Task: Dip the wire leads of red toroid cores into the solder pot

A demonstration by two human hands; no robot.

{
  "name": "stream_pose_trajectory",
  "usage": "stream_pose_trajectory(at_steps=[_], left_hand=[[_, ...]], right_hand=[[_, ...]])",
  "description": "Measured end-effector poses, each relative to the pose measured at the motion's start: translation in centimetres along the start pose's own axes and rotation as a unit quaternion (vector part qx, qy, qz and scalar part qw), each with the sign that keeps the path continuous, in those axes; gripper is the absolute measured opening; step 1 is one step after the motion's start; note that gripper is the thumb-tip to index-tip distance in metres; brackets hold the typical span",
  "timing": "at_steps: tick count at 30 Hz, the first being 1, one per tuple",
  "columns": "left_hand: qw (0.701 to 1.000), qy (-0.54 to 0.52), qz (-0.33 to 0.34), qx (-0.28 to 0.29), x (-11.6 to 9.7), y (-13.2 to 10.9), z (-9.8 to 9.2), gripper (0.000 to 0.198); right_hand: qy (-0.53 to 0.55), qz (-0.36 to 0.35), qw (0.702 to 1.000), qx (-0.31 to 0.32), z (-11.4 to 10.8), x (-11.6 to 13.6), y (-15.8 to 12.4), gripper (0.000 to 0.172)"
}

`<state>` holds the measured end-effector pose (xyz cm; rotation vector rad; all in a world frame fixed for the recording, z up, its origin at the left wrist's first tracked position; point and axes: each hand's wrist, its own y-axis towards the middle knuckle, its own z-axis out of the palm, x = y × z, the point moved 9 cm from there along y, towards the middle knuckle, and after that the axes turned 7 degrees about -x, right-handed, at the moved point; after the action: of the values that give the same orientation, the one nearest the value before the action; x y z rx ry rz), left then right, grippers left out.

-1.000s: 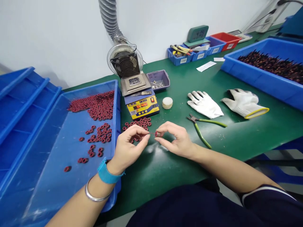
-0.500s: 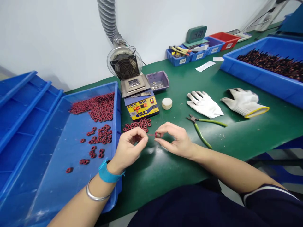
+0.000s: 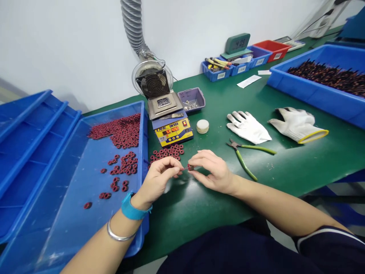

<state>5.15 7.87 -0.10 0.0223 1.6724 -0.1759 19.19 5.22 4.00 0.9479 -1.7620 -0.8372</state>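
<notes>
Between the thumb and fingers of my right hand is a small red-and-dark wire-wound ring coil. My left hand pinches a thin reddish wire lead that runs from the coil's left side. Both hands are just above the green table, in front of the blue-and-yellow solder pot with its digital display. Right behind my left hand lies a cluster of similar coils. Green-handled cutting pliers rest with jaws apart to the right of my right hand.
At left stands a blue tray holding many coils. A purple bin, a round white container and white gloves lie beyond the hands. Another blue tray of dark coppery pieces is at right. A fume duct hangs above the pot.
My left fingers have closed up from a looser, ring-like pinch and come nearer the coil. The view has shifted slightly, and the pot's display digits have changed.
</notes>
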Motion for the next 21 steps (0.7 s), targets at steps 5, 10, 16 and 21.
stream_pose_trajectory(at_steps=[5,10,16,21], left_hand=[[1.000,-0.009,-0.002,0.008,-0.1,0.0,0.2,0.013],[0.999,-0.025,-0.019,0.023,0.0,-0.1,0.6,0.016],[0.999,-0.029,-0.043,0.012,0.4,-0.1,0.5,0.018],[0.999,-0.032,-0.015,-0.033,0.0,0.1,-0.6,0.017]], right_hand=[[-0.001,-0.004,1.000,0.006,0.1,0.1,-0.1,0.011],[0.004,-0.011,1.000,0.020,0.4,0.3,-0.2,0.010],[0.028,-0.004,0.999,0.027,0.4,0.5,-0.1,0.011],[0.136,0.125,0.983,0.025,0.4,-1.1,0.0,0.010]])
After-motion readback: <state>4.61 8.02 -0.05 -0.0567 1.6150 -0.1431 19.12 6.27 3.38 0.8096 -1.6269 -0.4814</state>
